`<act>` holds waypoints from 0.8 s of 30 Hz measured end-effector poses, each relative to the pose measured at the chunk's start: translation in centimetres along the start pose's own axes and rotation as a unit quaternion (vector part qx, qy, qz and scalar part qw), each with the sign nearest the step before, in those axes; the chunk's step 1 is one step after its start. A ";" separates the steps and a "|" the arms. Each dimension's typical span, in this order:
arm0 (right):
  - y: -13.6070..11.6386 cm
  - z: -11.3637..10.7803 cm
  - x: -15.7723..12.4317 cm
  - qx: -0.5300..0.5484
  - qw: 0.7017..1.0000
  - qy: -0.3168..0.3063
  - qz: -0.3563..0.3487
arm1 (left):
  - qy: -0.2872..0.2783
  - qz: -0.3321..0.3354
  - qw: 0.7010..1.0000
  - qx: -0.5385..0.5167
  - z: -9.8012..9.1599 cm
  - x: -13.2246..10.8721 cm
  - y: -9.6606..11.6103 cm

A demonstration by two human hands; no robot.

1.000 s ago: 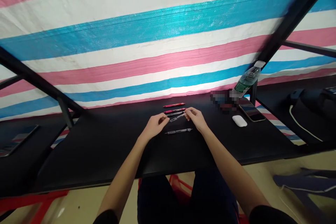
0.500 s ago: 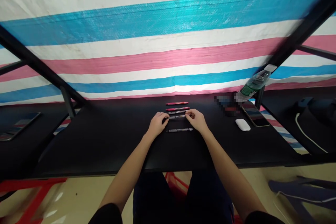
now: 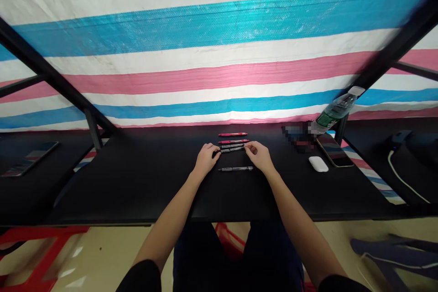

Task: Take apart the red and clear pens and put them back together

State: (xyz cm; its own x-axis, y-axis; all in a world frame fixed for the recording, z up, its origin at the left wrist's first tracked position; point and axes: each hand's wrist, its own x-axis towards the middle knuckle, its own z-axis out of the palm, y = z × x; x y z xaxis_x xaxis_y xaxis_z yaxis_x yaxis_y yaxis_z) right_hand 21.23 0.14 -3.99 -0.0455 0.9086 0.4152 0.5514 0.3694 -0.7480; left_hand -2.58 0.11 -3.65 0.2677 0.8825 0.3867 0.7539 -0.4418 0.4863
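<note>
Between my two hands a dark-and-clear pen (image 3: 232,149) lies crosswise, pinched at both ends. My left hand (image 3: 205,159) is closed on its left end, and my right hand (image 3: 259,155) is closed on its right end. Just beyond it, almost touching, is another dark pen (image 3: 231,146), partly hidden by my fingers. Farther back lie two red pens, the nearer red pen (image 3: 234,141) and the farther red pen (image 3: 233,134). Closer to me a grey-black pen (image 3: 236,169) lies alone. All the pens run roughly parallel.
On the right of the black table (image 3: 137,182) are a white earbuds case (image 3: 318,164), a phone (image 3: 334,150) and a leaning water bottle (image 3: 337,112). Blurred items (image 3: 298,136) sit beside the bottle. A striped sheet (image 3: 205,73) hangs behind, between black metal bars.
Both hands have pushed the held pen slightly away from me, nearer the dark pen beyond it. The view has shifted a little.
</note>
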 end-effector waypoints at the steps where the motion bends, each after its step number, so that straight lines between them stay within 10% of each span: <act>1: -0.3 -0.1 -0.1 0.012 0.999 -0.032 -0.015 | 0.001 -0.003 1.000 0.002 0.1 0.1 0.0; 10: -2.3 -0.5 -0.7 -0.020 0.948 -0.289 -0.128 | 0.012 -0.022 1.000 0.002 0.4 0.5 -0.2; 20: -1.7 0.5 -0.8 -0.064 0.962 -0.216 -0.156 | 0.049 -0.001 0.998 -0.025 -0.4 0.1 0.5; 24: -1.3 0.6 -0.7 -0.074 0.967 -0.190 -0.155 | -0.028 0.055 0.994 -0.088 -1.0 -0.4 1.6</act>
State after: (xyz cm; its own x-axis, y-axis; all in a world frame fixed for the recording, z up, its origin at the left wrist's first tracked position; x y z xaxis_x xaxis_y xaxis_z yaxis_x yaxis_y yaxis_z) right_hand 20.03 -0.88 -3.61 -0.5148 0.7751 0.3662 0.5745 0.6290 -0.5237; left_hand -2.11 -1.12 -2.25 0.3799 0.8326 0.4031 0.6026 -0.5534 0.5750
